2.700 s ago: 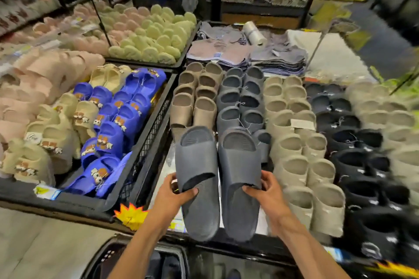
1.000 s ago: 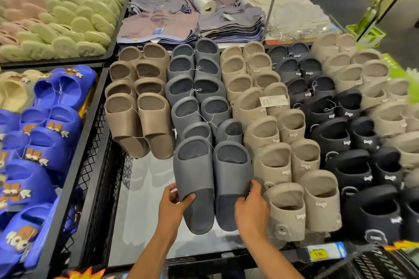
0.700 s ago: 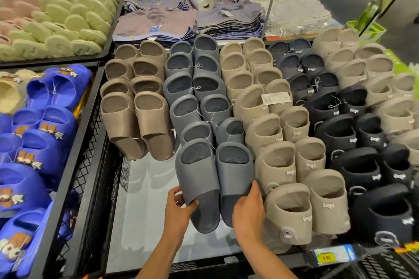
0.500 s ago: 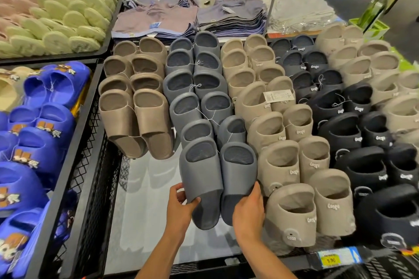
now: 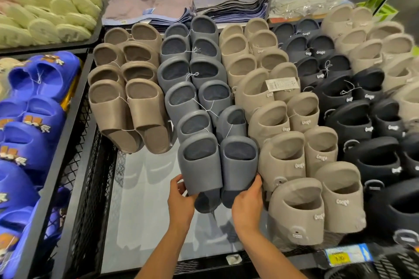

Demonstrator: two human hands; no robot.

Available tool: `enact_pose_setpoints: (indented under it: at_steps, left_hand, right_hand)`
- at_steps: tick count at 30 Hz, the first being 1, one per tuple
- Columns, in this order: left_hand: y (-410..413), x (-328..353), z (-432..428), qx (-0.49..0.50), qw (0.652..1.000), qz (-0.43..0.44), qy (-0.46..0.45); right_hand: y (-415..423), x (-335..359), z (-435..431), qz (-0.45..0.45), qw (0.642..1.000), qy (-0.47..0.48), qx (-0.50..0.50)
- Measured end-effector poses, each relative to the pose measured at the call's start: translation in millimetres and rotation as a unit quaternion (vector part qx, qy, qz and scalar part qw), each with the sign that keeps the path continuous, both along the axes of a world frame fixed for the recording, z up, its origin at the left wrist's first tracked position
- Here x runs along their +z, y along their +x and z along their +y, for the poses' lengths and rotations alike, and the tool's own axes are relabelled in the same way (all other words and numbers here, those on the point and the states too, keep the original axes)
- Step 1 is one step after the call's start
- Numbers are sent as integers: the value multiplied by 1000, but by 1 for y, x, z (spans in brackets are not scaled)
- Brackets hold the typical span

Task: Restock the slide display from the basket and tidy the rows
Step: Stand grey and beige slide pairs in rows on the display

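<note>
Head camera: A person's left hand (image 5: 181,199) and right hand (image 5: 247,201) bracket a pair of grey slides (image 5: 200,165) at the near end of the grey row (image 5: 181,72). Each hand is curled round the outer heel edge of one shoe, so the two stay pressed side by side. The pair lies toes away from the person, overlapping the grey pair behind it, apparently so that it shingles like the rest of the column. It sits between the brown row (image 5: 127,106), which stops short, and the beige row (image 5: 281,158), just beside the right hand. Bare tray floor (image 5: 147,210) in front of the brown and grey rows suggests that more stock is needed. No basket can be made out with certainty.
</note>
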State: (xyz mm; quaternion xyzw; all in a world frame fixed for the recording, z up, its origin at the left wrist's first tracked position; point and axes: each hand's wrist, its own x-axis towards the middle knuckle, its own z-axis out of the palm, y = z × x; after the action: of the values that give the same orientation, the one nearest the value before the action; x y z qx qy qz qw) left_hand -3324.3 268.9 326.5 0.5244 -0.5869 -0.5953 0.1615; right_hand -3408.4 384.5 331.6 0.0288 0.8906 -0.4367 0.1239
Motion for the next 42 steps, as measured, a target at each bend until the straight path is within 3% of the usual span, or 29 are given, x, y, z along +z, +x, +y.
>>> enact_pose_setpoints:
  at_steps: [16, 28, 42]
  left_hand:
    - [-5, -13, -2, -26, 1000, -9, 2]
    - [-7, -19, -6, -59, 998, -18, -14]
    - [0, -36, -7, -68, 997, -27, 14]
  right_hand:
    - [-4, -12, -1, -40, 999, 13, -14]
    - [10, -25, 2, -204, 978, 48, -1]
    - [20, -27, 7, -251, 960, 122, 35]
